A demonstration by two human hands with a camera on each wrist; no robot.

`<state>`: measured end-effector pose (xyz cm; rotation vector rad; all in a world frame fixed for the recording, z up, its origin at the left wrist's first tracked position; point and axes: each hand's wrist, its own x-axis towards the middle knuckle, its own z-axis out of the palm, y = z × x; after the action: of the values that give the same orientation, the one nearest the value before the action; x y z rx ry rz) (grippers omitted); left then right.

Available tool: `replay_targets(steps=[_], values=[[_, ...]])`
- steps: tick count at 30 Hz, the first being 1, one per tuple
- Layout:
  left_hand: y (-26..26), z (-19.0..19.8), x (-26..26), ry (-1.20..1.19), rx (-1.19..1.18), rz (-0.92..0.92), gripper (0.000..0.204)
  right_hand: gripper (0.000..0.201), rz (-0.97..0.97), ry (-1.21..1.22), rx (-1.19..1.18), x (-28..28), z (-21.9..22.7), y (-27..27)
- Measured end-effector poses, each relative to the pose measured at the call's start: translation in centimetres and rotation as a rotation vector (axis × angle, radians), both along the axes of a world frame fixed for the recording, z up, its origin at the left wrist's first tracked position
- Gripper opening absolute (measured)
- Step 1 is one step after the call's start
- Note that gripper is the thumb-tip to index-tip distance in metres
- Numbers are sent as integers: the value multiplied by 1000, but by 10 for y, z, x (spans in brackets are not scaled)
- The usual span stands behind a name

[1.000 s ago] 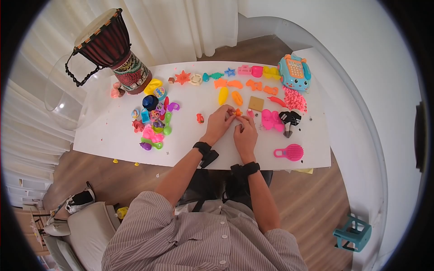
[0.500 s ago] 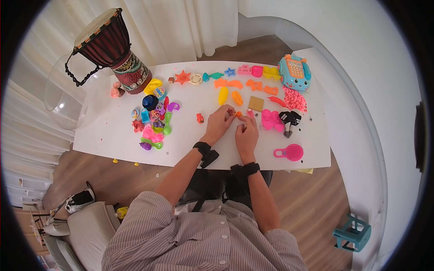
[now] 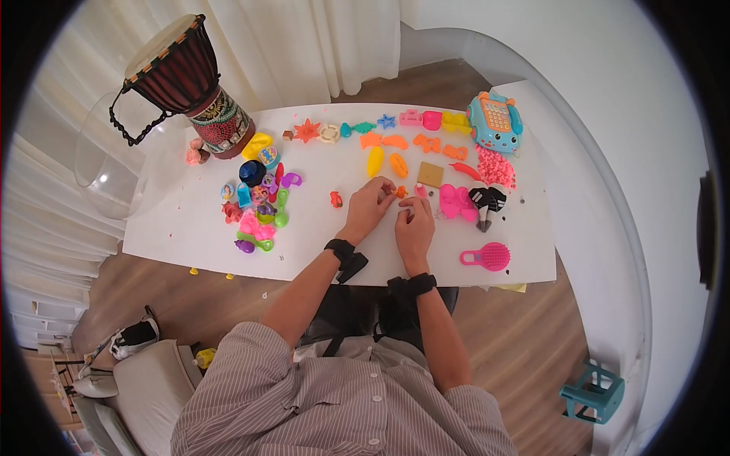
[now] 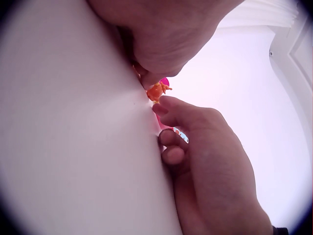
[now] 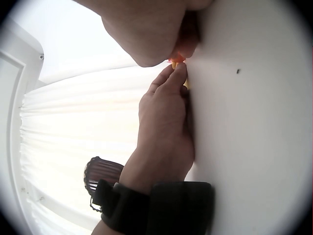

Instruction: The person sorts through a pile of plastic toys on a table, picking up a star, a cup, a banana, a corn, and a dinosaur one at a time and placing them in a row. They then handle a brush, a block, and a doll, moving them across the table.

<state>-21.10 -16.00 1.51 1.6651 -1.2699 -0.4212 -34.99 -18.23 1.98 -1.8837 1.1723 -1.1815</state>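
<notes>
Near the middle of the white table point(image 3: 319, 243), both hands meet over a small orange toy figure point(image 3: 401, 192) with a bit of yellow on it. The left hand point(image 3: 368, 210) pinches it from the left between thumb and forefinger. On the other side, the right hand point(image 3: 415, 229) has its fingertips on the figure, its other fingers curled under. In the left wrist view the orange figure point(image 4: 155, 92) shows between the two hands, low against the tabletop. Fingers hide most of it in the right wrist view. A red-orange toy point(image 3: 336, 199) lies left of the left hand.
Beyond the hands lie a yellow mold point(image 3: 376, 161), an orange mold point(image 3: 398, 165) and a tan square point(image 3: 430, 175). Pink molds point(image 3: 456, 202), a doll point(image 3: 487, 204) and a pink hairbrush point(image 3: 487, 257) lie right. Mixed toys point(image 3: 262, 199) and a drum point(image 3: 190, 91) stand left.
The right hand has shifted very slightly right, and a little more of the orange figure shows between the fingertips. The left hand has stayed nearly in place.
</notes>
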Motion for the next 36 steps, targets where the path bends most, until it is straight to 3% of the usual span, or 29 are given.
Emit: replay_targets(steps=[18,30,36], values=[[1,1,0,-9,-7,-10,22,14,11,3,12,0,-5,-1],[1,0,0,1,-23,-14,23,24,3,-1,50,-2,4,2],[2,4,-1,14,3,-5,27,35,-23,-45,-54,0,6,2]])
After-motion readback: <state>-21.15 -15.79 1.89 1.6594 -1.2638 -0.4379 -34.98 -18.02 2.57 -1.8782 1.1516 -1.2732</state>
